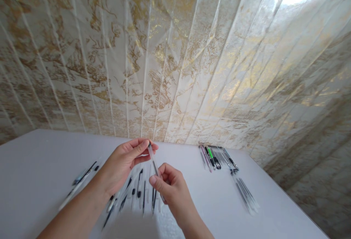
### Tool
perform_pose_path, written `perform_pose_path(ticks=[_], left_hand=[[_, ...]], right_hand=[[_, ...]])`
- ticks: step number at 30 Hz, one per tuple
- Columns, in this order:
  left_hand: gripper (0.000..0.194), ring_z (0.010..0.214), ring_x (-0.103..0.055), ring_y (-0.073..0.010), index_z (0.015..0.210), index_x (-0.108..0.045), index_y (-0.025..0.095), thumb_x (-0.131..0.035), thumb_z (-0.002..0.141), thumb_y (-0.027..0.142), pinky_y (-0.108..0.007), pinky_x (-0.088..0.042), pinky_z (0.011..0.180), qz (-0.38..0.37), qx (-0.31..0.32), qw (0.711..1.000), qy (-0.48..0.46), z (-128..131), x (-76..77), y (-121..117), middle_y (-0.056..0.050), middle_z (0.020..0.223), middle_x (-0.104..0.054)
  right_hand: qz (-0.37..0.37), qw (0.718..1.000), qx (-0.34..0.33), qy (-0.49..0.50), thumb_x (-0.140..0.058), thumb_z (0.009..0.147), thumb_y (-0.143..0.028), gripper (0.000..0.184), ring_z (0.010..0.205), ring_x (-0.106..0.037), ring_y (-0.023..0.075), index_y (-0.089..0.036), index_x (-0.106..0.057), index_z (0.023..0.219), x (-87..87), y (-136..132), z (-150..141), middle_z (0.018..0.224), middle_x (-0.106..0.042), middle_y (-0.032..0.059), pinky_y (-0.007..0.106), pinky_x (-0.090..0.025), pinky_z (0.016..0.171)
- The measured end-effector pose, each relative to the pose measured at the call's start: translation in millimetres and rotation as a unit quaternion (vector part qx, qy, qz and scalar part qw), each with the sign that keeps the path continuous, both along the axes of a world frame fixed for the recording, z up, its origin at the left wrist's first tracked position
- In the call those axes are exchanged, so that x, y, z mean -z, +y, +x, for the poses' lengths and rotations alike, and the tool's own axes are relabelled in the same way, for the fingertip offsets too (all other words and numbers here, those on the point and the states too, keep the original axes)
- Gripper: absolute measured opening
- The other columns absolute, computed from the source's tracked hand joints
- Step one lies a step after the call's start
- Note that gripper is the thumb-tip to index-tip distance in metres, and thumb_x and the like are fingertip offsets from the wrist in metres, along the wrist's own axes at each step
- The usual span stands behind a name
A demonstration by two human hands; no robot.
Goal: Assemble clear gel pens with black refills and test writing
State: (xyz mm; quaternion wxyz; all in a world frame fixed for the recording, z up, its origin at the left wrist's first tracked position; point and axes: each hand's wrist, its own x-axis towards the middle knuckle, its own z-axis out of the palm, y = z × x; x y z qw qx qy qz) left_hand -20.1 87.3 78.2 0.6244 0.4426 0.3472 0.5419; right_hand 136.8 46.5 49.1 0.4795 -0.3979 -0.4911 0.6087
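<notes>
A clear pen [153, 159] slants between my two hands above the table. My left hand [128, 155] pinches its upper end, where a small dark piece shows at the fingertips. Around the lower part of the same pen, my right hand [171, 184] is closed, with the thumb along the barrel. Beneath the hands lie loose pen parts [144, 193]: dark refills, clear tubes and black caps, some of them hidden by my left wrist.
At the back right is a row of pens [218, 157], one with a bright green part. Several clear tubes or refills [245, 195] lie nearer on the right. More pen parts [82, 176] are left of my forearm. A gold-patterned curtain [161, 67] hangs behind the white table [214, 209].
</notes>
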Motion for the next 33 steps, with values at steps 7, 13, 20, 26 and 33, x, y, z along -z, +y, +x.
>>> perform_pose_path(ticks=[7, 13, 20, 26, 33], left_hand=[[0.021, 0.085, -0.06, -0.0142, 0.083, -0.075, 0.019, -0.069, 0.086, 0.039, -0.02, -0.051, 0.078, -0.01, 0.036, 0.999, -0.014, -2, 0.3, 0, -0.004, 0.09, -0.073], [0.024, 0.077, -0.057, -0.0131, 0.08, -0.074, 0.016, -0.067, 0.086, 0.039, -0.02, -0.051, 0.074, 0.011, 0.042, 0.999, 0.007, -1, -1.0, -2, -0.003, 0.084, -0.068], [0.019, 0.069, -0.059, -0.0123, 0.077, -0.066, 0.015, -0.06, 0.092, 0.026, -0.021, -0.054, 0.066, -0.021, 0.001, 0.997, -0.076, 15, -5.5, -11, -0.001, 0.075, -0.063], [0.027, 0.058, -0.05, -0.0058, 0.072, -0.062, 0.011, -0.047, 0.094, 0.005, -0.017, -0.051, 0.057, -0.056, -0.085, 0.98, -0.169, 6, -8.7, -4, -0.001, 0.075, -0.056], [0.032, 0.05, -0.043, -0.0044, 0.073, -0.062, 0.009, -0.04, 0.095, 0.004, -0.016, -0.045, 0.046, -0.074, -0.067, 0.974, -0.203, 2, -9.4, -2, 0.0, 0.071, -0.05]], right_hand=[[-0.066, 0.986, -0.135, 0.069, -0.063, 0.083, -0.061, 0.052, 0.037, -0.016, 0.0023, -0.01, -0.072, 0.08, -2.3, -4, 4, 0.048, -0.036, -0.0101, 0.021, -0.007, 0.037], [-0.096, 0.985, -0.107, 0.095, -0.075, 0.074, -0.058, 0.044, 0.039, -0.012, 0.0027, -0.016, -0.062, 0.078, -8.5, -7, 4, 0.048, -0.029, -0.0136, 0.019, -0.005, 0.037], [-0.143, 0.951, -0.06, 0.269, -0.075, 0.078, -0.049, 0.039, 0.039, -0.016, 0.0011, -0.012, -0.067, 0.087, 2.9, 0, -1, 0.053, -0.037, -0.0113, 0.012, -0.011, 0.035], [-0.241, 0.879, 0.035, 0.411, -0.057, 0.093, -0.045, 0.045, 0.076, -0.068, 0.0165, -0.003, -0.067, 0.104, 3.7, 5, -8, 0.091, -0.071, 0.0159, 0.022, -0.053, 0.06], [-0.223, 0.871, 0.013, 0.437, -0.046, 0.096, -0.053, 0.061, 0.105, -0.068, 0.0265, 0.0, -0.052, 0.127, -3.1, 1, -9, 0.122, -0.065, 0.0263, 0.037, -0.052, 0.093]])
